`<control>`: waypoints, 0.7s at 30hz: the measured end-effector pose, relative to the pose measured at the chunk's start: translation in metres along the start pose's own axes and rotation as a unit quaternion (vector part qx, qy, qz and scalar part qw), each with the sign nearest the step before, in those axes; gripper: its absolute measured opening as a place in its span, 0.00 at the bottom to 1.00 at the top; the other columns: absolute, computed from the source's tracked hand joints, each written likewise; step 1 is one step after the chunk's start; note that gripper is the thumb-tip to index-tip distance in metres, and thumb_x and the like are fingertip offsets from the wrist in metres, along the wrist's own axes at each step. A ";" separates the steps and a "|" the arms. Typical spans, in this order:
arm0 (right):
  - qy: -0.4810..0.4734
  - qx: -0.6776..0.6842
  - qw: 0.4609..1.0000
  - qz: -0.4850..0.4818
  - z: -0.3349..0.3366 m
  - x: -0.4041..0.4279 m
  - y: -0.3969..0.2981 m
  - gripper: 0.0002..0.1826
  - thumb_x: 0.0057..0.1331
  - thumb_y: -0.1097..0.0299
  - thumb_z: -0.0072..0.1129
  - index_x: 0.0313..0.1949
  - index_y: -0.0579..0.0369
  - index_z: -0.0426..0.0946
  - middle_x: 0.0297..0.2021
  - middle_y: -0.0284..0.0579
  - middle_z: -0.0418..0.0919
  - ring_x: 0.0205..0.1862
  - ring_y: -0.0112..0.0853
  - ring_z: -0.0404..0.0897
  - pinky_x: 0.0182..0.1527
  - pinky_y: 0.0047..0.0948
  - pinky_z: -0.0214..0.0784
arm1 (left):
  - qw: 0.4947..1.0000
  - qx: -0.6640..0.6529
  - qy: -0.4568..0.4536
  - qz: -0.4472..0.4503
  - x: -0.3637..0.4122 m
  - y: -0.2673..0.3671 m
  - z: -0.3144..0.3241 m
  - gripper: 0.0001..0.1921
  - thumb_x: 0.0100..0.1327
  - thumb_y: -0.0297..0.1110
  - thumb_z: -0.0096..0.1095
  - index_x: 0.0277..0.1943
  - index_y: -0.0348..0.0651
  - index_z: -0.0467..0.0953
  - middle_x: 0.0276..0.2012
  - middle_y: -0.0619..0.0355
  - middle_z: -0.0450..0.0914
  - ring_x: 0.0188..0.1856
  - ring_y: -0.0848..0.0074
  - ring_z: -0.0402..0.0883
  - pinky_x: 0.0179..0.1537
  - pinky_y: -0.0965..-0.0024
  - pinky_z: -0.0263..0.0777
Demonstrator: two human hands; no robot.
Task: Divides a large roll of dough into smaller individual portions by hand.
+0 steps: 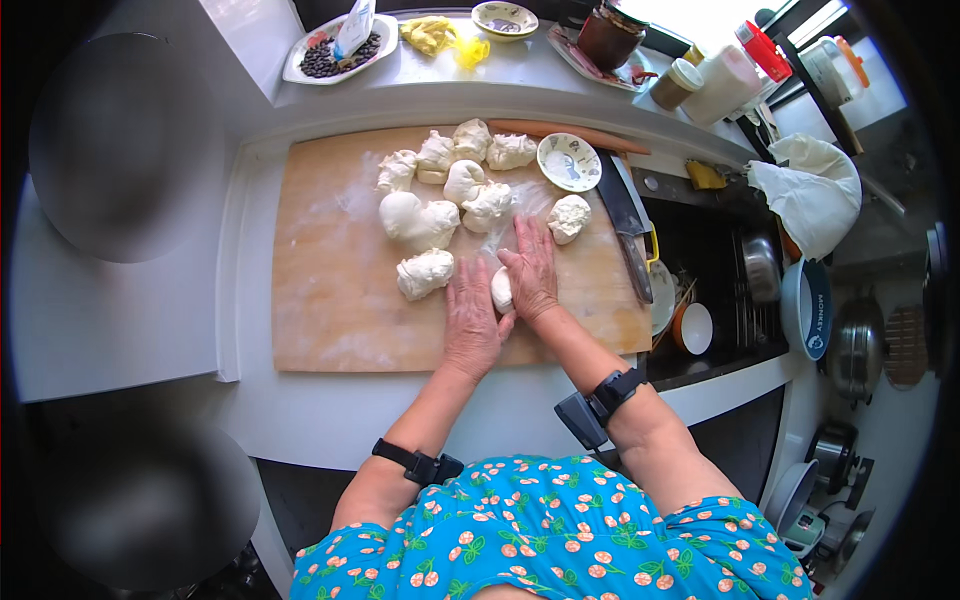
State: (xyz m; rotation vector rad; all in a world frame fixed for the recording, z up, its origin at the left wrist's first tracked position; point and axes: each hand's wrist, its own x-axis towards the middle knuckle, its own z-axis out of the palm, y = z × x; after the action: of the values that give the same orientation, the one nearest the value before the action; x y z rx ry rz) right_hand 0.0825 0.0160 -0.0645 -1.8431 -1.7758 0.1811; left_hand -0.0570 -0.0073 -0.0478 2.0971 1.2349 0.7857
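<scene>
A small smooth piece of dough (502, 291) lies on the wooden board (337, 300) between my two hands. My left hand (472, 319) rests flat beside its left side, fingers pointing away from me. On the other side my right hand (534, 274) lies against it, thumb over its far end and fingers stretched forward. A rough dough lump (424, 274) sits just left of my left hand. Another lump (569, 219) is beyond my right fingertips. Farther back, several dough pieces (435, 157) form a cluster. Flour dusts the board.
A patterned bowl (568, 163), a cleaver (621, 195) and a wooden rolling pin (570, 136) line the board's far and right edges. The dark sink (720, 300) to the right holds dishes. On the sill stand a plate of dark beans (341, 56) and several jars (611, 37).
</scene>
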 end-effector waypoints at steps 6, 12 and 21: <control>-0.055 0.226 0.969 0.084 -0.004 -0.020 -0.018 0.14 0.65 0.62 0.48 0.42 0.51 0.80 0.61 0.51 0.67 0.68 0.51 0.57 0.70 0.50 0.38 | 0.997 0.039 -0.059 0.041 -0.001 -0.006 0.000 0.38 0.54 0.24 0.61 0.67 0.40 0.52 0.65 0.44 0.60 0.71 0.51 0.52 0.69 0.43 0.40; 0.022 0.017 0.999 0.039 0.005 -0.029 -0.016 0.17 0.64 0.62 0.46 0.46 0.55 0.78 0.60 0.49 0.69 0.67 0.51 0.58 0.70 0.51 0.38 | 0.991 0.052 -0.021 0.124 -0.010 -0.010 0.013 0.36 0.53 0.24 0.60 0.65 0.32 0.54 0.64 0.40 0.60 0.70 0.50 0.53 0.69 0.43 0.40; -0.103 0.059 0.992 0.051 -0.010 -0.002 -0.008 0.21 0.65 0.58 0.44 0.50 0.59 0.75 0.64 0.49 0.64 0.70 0.49 0.53 0.70 0.50 0.36 | 0.997 0.044 -0.059 0.005 0.007 0.001 0.004 0.38 0.54 0.26 0.62 0.66 0.35 0.52 0.64 0.42 0.61 0.70 0.52 0.53 0.69 0.42 0.38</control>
State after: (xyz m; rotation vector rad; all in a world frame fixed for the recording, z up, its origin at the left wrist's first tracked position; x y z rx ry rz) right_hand 0.0804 0.0106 -0.0528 -1.8878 -1.7642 0.5217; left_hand -0.0510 -0.0020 -0.0486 2.1881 1.2171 0.6113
